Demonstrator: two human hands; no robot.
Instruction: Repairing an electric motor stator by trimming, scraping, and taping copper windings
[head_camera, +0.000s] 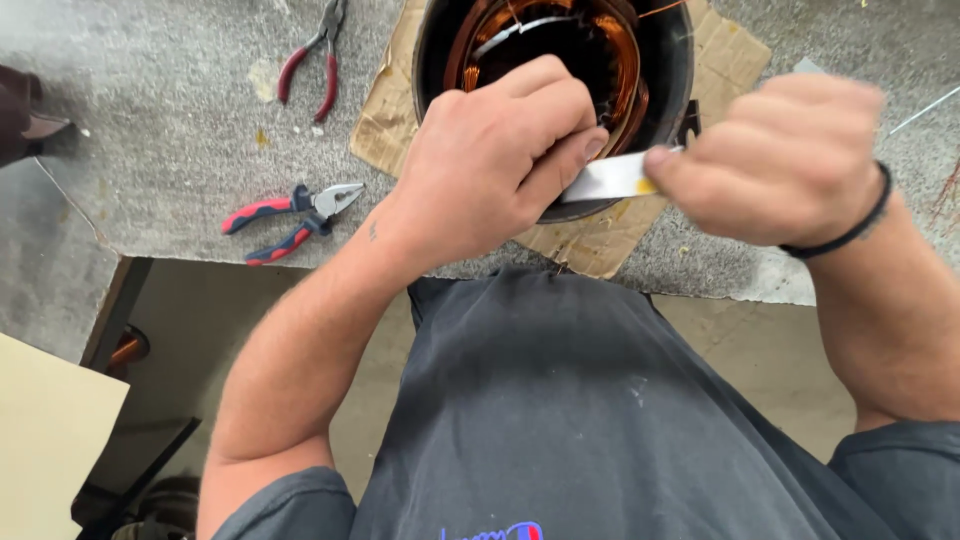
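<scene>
A round black motor housing (670, 70) with copper wire windings (610, 60) inside stands on a piece of cardboard (385, 125) at the near edge of a grey workbench. Both my hands pinch a narrow white strip (615, 178) over the housing's near rim. My left hand (495, 160) grips its left end between thumb and fingers. My right hand (785, 155), with a black band on the wrist, holds its right end.
Red-and-blue combination pliers (290, 220) lie on the grey bench (160, 120) to the left. Red-handled long-nose pliers (315, 60) lie further back. The bench edge runs just in front of my dark shirt. A pale board (50, 440) shows at lower left.
</scene>
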